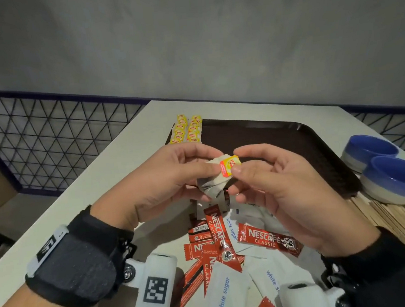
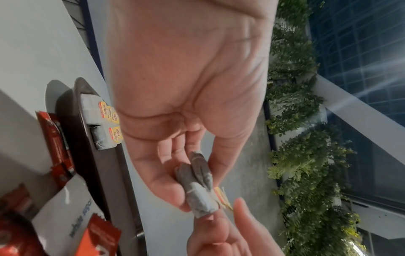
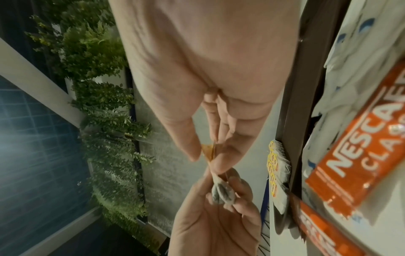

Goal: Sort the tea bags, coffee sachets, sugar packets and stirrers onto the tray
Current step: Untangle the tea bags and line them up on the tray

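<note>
Above the near edge of the tray (image 1: 292,131), both hands hold one tea bag (image 1: 212,185) in the air. Left hand (image 1: 165,180): thumb and fingers pinch the bag's body. Right hand (image 1: 279,186): thumb and forefinger pinch the tag (image 1: 229,165).

Tea bag: crumpled grey-white paper pouch, dark contents showing through, folded into two lobes in the left wrist view. Tag is a small card, yellow top, red lower half, print too small to read, lying against the bag's upper edge.

Tray is dark brown. Two rows of tea bags (image 1: 187,130) with yellow tags sit in its far left corner.

On the table (image 1: 103,197) under the hands: loose pile of red coffee sachets (image 1: 269,240) marked NESCAFE CLASSIC and white sugar packets (image 1: 223,294) with blue "white sugar" print. Wooden stirrers (image 1: 400,220) are stacked at right, two blue bowls (image 1: 389,170) beside them.
</note>
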The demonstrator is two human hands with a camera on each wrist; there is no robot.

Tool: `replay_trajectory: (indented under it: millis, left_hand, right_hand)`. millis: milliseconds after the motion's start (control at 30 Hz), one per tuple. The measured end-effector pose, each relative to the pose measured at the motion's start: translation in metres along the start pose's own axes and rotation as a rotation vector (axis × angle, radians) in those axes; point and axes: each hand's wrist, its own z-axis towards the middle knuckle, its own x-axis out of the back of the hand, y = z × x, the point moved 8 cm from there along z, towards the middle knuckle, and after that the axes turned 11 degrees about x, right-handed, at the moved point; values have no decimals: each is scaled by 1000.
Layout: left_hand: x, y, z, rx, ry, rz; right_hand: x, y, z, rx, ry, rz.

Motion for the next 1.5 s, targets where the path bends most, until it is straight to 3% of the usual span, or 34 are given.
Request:
replay_trajectory:
  millis: [233,533,1067,1500]
  left_hand:
    - [-2,9,-5,-50,48,39]
    - [-1,12,-6,-101,99,87]
    - [-3,15,-7,-136,112,191]
    - [-7,16,-10,-147,67,188]
  right_hand:
    - [12,-2,2,96,76,-150]
    - [12,-9,1,195,45,-377]
    - [12,-15,1,303,19,-377]
    - [15,-20,0,316,86,-339]
